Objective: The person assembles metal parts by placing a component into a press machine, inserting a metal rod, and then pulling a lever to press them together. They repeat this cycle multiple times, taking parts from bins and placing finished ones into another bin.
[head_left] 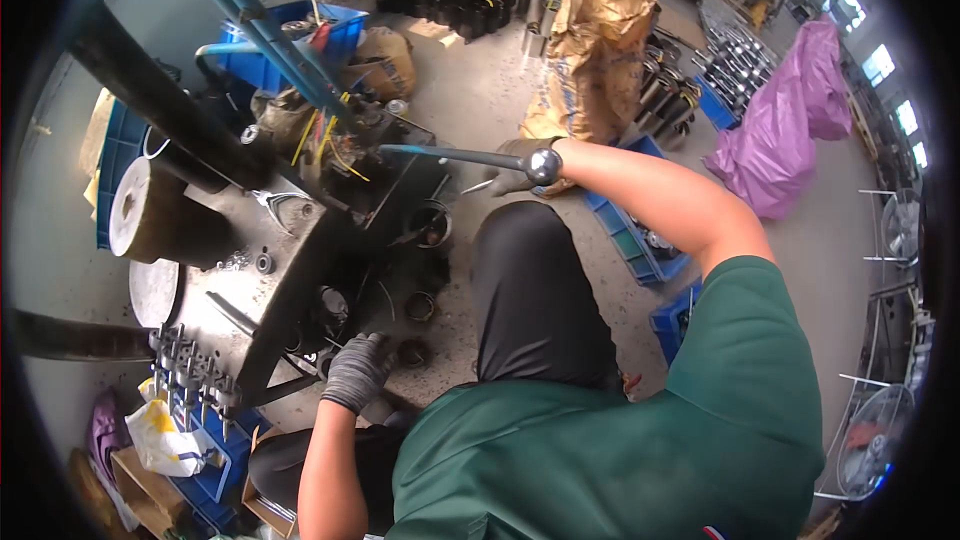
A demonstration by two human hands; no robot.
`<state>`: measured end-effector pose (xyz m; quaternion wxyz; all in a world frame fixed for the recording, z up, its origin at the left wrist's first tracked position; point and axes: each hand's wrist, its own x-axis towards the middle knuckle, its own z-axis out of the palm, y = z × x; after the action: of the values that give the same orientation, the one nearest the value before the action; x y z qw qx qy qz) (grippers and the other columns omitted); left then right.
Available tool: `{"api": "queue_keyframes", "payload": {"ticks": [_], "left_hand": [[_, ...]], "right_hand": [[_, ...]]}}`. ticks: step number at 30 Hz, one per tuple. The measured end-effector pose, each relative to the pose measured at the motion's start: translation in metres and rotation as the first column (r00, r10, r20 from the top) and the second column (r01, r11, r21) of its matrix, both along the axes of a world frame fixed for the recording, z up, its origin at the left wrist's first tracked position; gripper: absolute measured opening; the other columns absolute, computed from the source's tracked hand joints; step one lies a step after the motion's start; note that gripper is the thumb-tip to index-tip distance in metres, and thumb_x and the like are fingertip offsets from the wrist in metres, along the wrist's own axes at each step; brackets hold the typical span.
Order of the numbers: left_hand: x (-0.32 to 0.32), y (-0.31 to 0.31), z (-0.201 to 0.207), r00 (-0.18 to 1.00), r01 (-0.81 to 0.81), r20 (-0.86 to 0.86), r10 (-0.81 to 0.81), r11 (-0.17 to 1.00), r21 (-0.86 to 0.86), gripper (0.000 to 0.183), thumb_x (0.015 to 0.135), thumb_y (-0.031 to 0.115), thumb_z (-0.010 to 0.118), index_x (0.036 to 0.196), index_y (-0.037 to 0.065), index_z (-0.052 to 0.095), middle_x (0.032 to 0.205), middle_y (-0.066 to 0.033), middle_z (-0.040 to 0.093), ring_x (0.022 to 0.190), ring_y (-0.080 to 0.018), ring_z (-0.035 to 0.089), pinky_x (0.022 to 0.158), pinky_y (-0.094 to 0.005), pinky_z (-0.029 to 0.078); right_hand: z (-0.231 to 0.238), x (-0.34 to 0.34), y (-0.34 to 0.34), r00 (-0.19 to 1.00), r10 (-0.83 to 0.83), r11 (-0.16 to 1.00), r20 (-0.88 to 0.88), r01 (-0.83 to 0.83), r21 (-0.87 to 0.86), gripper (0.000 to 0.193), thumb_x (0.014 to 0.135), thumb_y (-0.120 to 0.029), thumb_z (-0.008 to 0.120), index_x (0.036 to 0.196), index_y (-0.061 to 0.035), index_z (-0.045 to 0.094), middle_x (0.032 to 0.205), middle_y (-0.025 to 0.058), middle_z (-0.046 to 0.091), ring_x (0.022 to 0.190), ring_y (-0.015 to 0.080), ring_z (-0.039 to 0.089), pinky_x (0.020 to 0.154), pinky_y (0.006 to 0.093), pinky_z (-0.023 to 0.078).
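Note:
My left hand (360,372), in a grey knit glove, is low beside the metal workbench (285,280), next to dark round metal cups (419,306). Its fingers look curled, but what they hold, if anything, is hidden. My right hand (515,166), in a dark glove, is up and forward, closed on a slim pointed metal piece (479,187) that sticks out to the left. Across that hand runs a lever bar (445,153) with a shiny ball end (543,167); the ball covers part of the glove. Pliers (280,202) and a small metal ring (264,263) lie on the bench.
Metal fittings (190,375) line the bench's near left edge. A blue crate (345,35) stands behind the machine. Beyond my right arm are a brown sack (595,60), a purple sack (775,145) and a blue parts bin (625,245). Fans (875,440) stand far right.

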<state>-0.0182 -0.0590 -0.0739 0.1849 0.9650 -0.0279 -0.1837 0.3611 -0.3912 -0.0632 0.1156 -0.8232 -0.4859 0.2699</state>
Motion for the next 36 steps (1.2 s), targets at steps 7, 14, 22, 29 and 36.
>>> {"api": "queue_keyframes", "payload": {"ticks": [7, 14, 22, 29, 36], "left_hand": [[0.004, -0.005, -0.012, 0.996, 0.048, -0.069, -0.051, 0.998, -0.046, 0.047, 0.092, 0.030, 0.076, 0.130, 0.006, 0.064, 0.112, -0.0202, 0.069, 0.106, -0.0401, 0.066, 0.093, -0.0489, 0.055], [0.002, 0.003, -0.034, 0.988, 0.050, -0.148, -0.053, 0.998, -0.028, 0.046, 0.091, 0.025, 0.077, 0.130, 0.004, 0.066, 0.117, -0.0221, 0.068, 0.110, -0.0416, 0.066, 0.096, -0.0491, 0.054], [-0.005, 0.010, -0.067, 0.979, 0.031, -0.202, -0.033, 0.999, -0.012, 0.042, 0.092, 0.025, 0.076, 0.128, 0.005, 0.068, 0.116, -0.0214, 0.071, 0.109, -0.0405, 0.068, 0.095, -0.0487, 0.056], [-0.005, 0.012, -0.080, 0.949, 0.007, -0.316, 0.015, 0.998, 0.067, 0.042, 0.092, 0.026, 0.076, 0.129, 0.006, 0.068, 0.115, -0.0219, 0.072, 0.109, -0.0404, 0.069, 0.095, -0.0496, 0.056], [-0.008, 0.017, -0.090, 0.949, 0.003, -0.313, 0.020, 0.997, 0.072, 0.043, 0.092, 0.031, 0.074, 0.126, 0.006, 0.069, 0.116, -0.0228, 0.071, 0.109, -0.0417, 0.069, 0.094, -0.0509, 0.055]], "right_hand": [[-0.045, -0.028, -0.304, 0.836, -0.490, 0.714, 0.249, 0.548, -0.436, 0.046, 0.086, -0.038, 0.072, 0.120, -0.0075, 0.076, 0.113, 0.0230, 0.075, 0.108, 0.0391, 0.072, 0.096, 0.0468, 0.055], [-0.131, -0.095, -0.440, 0.512, -0.744, 0.299, 0.429, 0.830, -0.472, 0.044, 0.084, -0.022, 0.078, 0.126, -0.0090, 0.071, 0.121, 0.0195, 0.074, 0.114, 0.0376, 0.071, 0.099, 0.0438, 0.056], [-0.185, -0.151, -0.447, 0.198, -0.820, 0.042, 0.537, 0.957, -0.288, 0.029, 0.095, -0.027, 0.065, 0.120, -0.0150, 0.075, 0.127, 0.0167, 0.073, 0.119, 0.0386, 0.068, 0.104, 0.0483, 0.054], [-0.192, -0.127, -0.428, 0.146, -0.846, 0.060, 0.514, 0.982, -0.181, 0.032, 0.096, -0.020, 0.061, 0.124, -0.0111, 0.073, 0.128, 0.0197, 0.072, 0.120, 0.0385, 0.069, 0.105, 0.0493, 0.055], [-0.192, -0.087, -0.415, 0.343, -0.755, 0.140, 0.558, 0.917, -0.374, 0.031, 0.094, -0.016, 0.066, 0.122, -0.0103, 0.077, 0.128, 0.0161, 0.074, 0.117, 0.0349, 0.073, 0.097, 0.0490, 0.059]]}}
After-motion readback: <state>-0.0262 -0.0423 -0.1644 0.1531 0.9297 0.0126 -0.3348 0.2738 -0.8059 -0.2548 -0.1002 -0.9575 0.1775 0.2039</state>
